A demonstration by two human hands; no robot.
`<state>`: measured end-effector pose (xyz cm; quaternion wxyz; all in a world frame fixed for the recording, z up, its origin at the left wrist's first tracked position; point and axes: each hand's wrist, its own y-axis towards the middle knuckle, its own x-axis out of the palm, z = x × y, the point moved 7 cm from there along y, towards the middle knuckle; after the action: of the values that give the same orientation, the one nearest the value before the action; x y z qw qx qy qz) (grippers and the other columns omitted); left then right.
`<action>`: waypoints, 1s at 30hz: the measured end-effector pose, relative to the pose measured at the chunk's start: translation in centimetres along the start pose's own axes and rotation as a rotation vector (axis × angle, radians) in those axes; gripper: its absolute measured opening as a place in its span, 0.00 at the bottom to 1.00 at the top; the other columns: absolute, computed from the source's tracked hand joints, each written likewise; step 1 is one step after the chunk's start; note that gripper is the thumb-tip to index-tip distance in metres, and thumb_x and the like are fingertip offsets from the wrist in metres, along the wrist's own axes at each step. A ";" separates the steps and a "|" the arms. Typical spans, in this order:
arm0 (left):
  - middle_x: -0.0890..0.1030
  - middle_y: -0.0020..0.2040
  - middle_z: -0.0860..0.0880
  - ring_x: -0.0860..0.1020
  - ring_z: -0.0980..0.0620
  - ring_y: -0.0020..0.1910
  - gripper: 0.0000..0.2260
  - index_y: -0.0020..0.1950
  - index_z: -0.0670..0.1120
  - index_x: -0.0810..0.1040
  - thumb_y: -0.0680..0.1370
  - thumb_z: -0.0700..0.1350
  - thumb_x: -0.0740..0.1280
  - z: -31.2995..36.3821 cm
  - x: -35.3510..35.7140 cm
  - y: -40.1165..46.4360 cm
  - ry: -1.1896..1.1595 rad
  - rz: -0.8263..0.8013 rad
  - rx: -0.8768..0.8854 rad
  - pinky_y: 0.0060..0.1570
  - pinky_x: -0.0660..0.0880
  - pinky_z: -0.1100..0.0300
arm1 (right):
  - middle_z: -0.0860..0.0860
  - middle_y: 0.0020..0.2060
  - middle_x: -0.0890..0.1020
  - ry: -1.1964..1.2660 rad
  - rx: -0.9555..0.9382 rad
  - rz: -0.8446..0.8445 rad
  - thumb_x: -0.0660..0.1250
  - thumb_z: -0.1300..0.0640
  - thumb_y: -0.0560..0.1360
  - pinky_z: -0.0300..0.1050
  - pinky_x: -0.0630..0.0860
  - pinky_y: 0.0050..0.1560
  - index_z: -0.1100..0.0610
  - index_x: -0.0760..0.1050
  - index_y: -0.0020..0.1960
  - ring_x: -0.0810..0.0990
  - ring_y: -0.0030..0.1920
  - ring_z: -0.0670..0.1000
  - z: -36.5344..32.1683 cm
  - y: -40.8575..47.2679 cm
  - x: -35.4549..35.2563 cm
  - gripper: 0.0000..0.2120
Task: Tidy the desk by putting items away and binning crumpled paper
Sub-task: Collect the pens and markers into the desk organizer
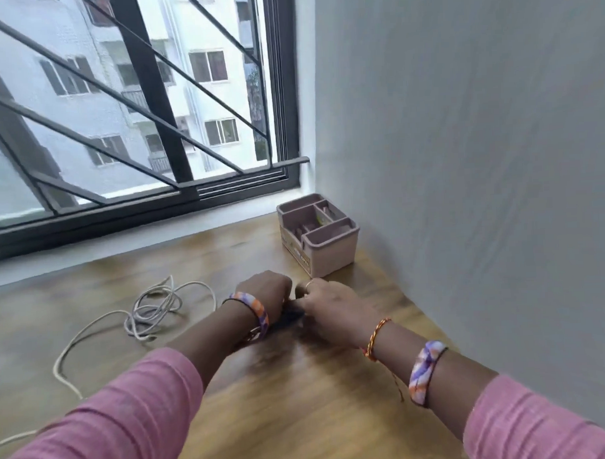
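Hands meet low on the surface (pixel 300 401): my left hand (pixel 262 290) and right hand (pixel 326 305) both close on a small dark item (pixel 290 319), possibly a clip, blurred. It seems light and stiff; gripping its ends suits. Pink organizer (pixel 318 234) stands near.

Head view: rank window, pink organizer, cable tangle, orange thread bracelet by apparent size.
1. window
2. cable tangle, counting its trailing run
3. pink organizer; close to the coil alone, so 2 and 3 are unsure
4. orange thread bracelet
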<state>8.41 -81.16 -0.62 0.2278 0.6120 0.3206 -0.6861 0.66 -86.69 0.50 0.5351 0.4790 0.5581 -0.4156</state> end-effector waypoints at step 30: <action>0.78 0.34 0.49 0.77 0.49 0.37 0.06 0.34 0.44 0.76 0.68 0.36 0.71 2.1 -11.1 1.9 -0.806 0.565 -0.060 0.38 0.75 0.61 | 0.53 0.53 0.82 -0.006 0.404 0.448 0.63 0.67 0.75 0.47 0.78 0.52 0.53 0.76 0.61 0.81 0.53 0.54 7.3 -1.3 -17.0 0.17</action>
<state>9.88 -84.85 10.15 0.5282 0.3540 0.0480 -0.7703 0.33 -95.64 16.72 0.5089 0.6858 0.3430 -0.3913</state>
